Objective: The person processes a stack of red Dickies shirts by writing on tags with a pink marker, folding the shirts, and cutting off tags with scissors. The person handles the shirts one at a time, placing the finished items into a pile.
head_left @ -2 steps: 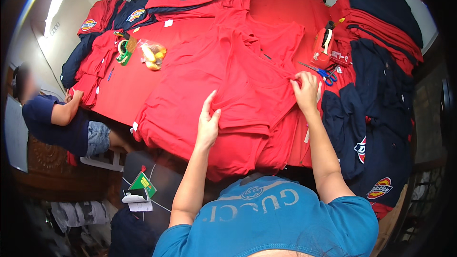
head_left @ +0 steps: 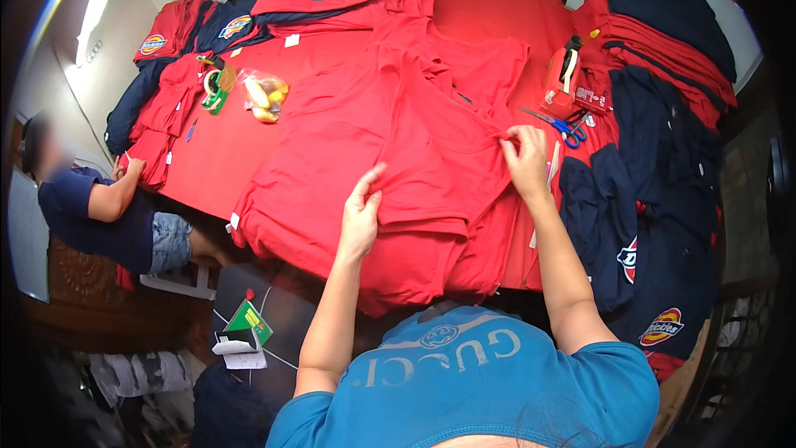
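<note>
Spread in front of me is a red sleeveless shirt [head_left: 448, 145], lying over other red garments on the table. My left hand [head_left: 361, 211] rests at its left side, fingers stretched toward the cloth and thumb apart from them. At the shirt's right edge, near the neckline or armhole, my right hand [head_left: 526, 162] pinches the fabric between thumb and fingers. Beneath, a pile of red fabric [head_left: 390, 270] hangs over the near table edge. Right of my right hand lie blue-handled scissors [head_left: 570, 131].
A red tape dispenser [head_left: 561, 87] stands behind the scissors. Navy garments [head_left: 663, 199] and a folded stack [head_left: 663, 17] fill the right side. To the left are a green tape dispenser [head_left: 217, 87], a plastic bag with yellow items [head_left: 265, 97] and another person [head_left: 99, 199] handling red cloth.
My left fingertips have lowered slightly and bent toward the right. My right hand has shifted a little to the left, still pinching the shirt's edge.
</note>
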Motion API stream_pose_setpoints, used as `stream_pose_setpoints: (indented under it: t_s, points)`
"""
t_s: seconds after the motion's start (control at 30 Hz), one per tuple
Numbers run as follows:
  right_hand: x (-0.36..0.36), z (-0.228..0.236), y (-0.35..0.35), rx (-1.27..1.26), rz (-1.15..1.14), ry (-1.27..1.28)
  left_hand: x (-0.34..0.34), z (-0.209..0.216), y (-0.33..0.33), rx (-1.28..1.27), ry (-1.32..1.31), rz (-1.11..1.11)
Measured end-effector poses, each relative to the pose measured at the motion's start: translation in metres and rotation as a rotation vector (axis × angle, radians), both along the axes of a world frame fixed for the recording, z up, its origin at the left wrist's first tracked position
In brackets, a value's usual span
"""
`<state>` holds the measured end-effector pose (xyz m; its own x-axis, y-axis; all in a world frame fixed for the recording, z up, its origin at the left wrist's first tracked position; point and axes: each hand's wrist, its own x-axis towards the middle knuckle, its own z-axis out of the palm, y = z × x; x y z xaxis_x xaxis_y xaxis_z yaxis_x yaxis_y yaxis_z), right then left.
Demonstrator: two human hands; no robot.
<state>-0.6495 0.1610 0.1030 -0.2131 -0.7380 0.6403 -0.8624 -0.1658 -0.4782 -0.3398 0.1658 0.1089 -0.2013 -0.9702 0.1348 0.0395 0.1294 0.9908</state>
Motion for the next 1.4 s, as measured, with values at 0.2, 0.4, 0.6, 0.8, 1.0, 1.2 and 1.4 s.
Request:
stream_pose_setpoints:
  t_s: [0.2, 0.4, 0.6, 0.8, 1.0, 1.2, 1.4]
  points:
    - [0.092, 0.018, 0.026, -0.004, 0.656, 0.019, 0.006, -0.017, -0.006, 0.180, -0.141, -0.092]
    - [0.098, 0.023, 0.031, 0.048, 0.670, -0.113, 0.005, -0.024, -0.002, 0.170, -0.115, -0.061]
    - [0.125, 0.029, 0.041, 0.050, 0.794, -0.149, 0.005, -0.020, -0.002, 0.289, 0.104, -0.027]
    - [0.100, 0.040, 0.040, 0.159, 0.568, -0.283, 0.018, -0.002, 0.006, 0.176, 0.009, -0.047]
    - [0.070, 0.043, 0.030, -0.015, 0.303, -0.302, 0.025, -0.002, 0.002, 0.161, -0.068, -0.064]
    - [0.076, 0.079, 0.001, -0.079, 0.259, 0.190, 0.021, 0.022, 0.018, -0.008, -0.266, -0.032]
    - [0.114, 0.056, -0.129, 0.313, 0.707, 0.249, 0.027, 0.024, 0.013, 0.025, -0.253, -0.019]
